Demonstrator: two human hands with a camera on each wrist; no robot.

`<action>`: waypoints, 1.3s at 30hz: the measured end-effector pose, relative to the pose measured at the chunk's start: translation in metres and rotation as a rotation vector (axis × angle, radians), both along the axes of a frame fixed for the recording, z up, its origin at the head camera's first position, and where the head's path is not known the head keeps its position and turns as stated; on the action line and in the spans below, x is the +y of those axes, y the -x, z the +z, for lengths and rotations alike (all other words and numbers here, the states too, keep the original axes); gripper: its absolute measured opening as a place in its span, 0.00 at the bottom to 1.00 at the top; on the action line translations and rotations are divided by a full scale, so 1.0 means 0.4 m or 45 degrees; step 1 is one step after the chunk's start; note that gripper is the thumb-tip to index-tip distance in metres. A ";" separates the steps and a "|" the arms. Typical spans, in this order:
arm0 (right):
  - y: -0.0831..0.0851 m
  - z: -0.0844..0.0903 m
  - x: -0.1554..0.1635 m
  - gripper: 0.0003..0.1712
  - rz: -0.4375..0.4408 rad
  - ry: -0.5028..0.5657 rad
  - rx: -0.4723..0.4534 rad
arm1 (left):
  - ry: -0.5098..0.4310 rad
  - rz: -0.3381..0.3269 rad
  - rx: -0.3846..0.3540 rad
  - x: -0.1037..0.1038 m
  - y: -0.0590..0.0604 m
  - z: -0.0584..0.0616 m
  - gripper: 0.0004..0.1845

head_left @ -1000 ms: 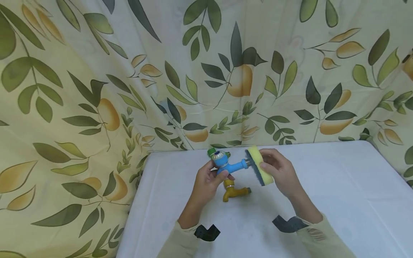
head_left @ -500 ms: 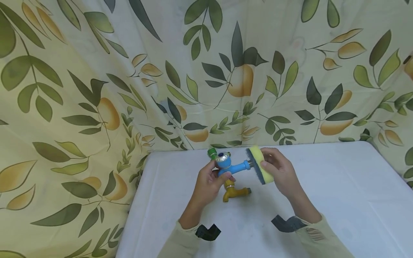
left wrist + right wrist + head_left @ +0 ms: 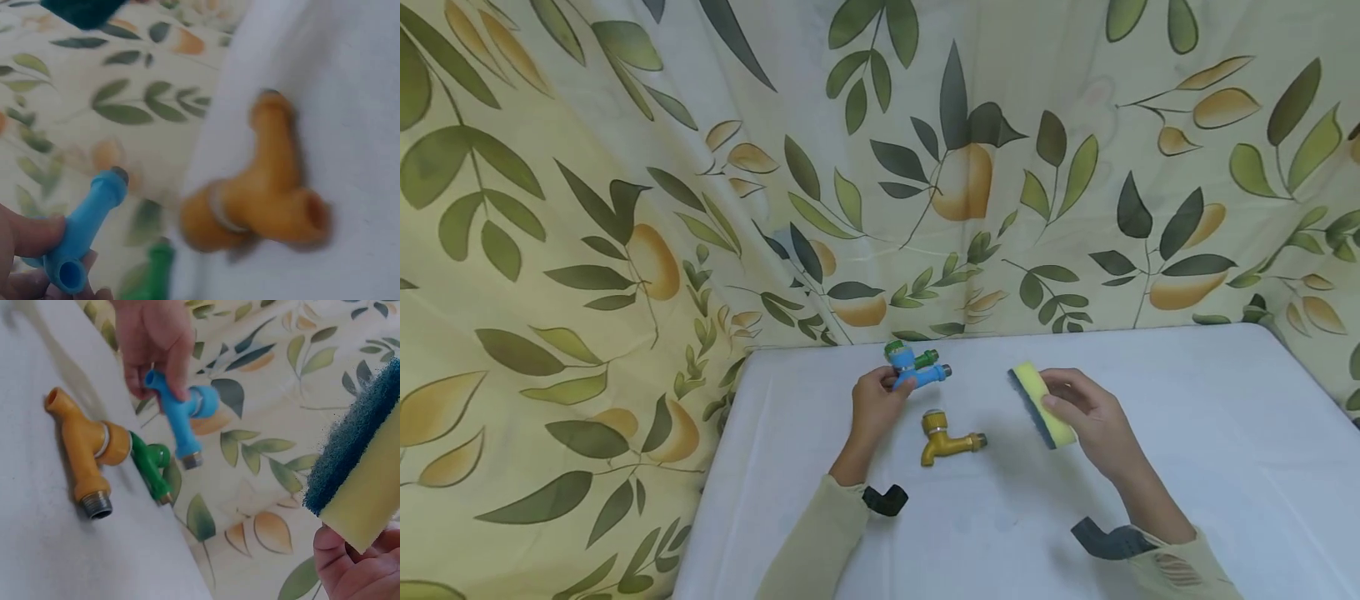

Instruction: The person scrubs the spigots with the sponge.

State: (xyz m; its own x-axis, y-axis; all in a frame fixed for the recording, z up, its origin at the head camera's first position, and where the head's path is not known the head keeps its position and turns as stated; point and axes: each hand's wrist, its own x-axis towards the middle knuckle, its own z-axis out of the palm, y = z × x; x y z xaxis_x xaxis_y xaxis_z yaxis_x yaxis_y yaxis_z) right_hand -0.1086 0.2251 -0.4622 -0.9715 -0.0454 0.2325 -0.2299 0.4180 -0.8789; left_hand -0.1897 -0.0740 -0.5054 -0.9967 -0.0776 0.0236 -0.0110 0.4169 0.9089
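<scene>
1. Head view: the left hand (image 3: 874,402) grips a blue plastic tap (image 3: 917,375) above the far edge of the white bench (image 3: 1187,433), a green tap (image 3: 917,358) just behind it; the right hand (image 3: 1086,412) pinches a yellow sponge (image 3: 1043,404), scourer face turned toward the taps; a yellow tap (image 3: 946,435) lies between them

2. Left wrist: fingers (image 3: 31,234) curl round the blue tap's body, spout free

3. Right wrist: fingers (image 3: 347,562) clamp the sponge's foam side, well apart from the taps

White-covered table (image 3: 1187,433), lower right of frame; leaf-and-pear print curtain (image 3: 625,208) hung behind, filling upper frame.
</scene>
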 end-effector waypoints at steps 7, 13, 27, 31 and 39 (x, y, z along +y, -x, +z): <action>-0.023 -0.027 0.029 0.18 -0.016 -0.066 -0.063 | 0.024 0.053 -0.130 0.025 0.012 -0.093 0.15; -0.031 -0.037 0.034 0.17 -0.007 -0.050 -0.039 | 0.068 0.067 -0.069 0.034 0.009 -0.113 0.13; -0.041 -0.044 0.029 0.17 0.001 -0.053 -0.060 | 0.316 -0.012 -0.033 0.013 0.036 -0.093 0.12; -0.040 -0.042 0.028 0.17 -0.006 -0.056 -0.048 | 0.553 -0.116 -0.009 -0.023 0.097 -0.062 0.21; -0.041 -0.040 0.021 0.17 0.002 -0.046 -0.051 | 0.872 -0.517 -0.105 -0.081 0.218 -0.076 0.56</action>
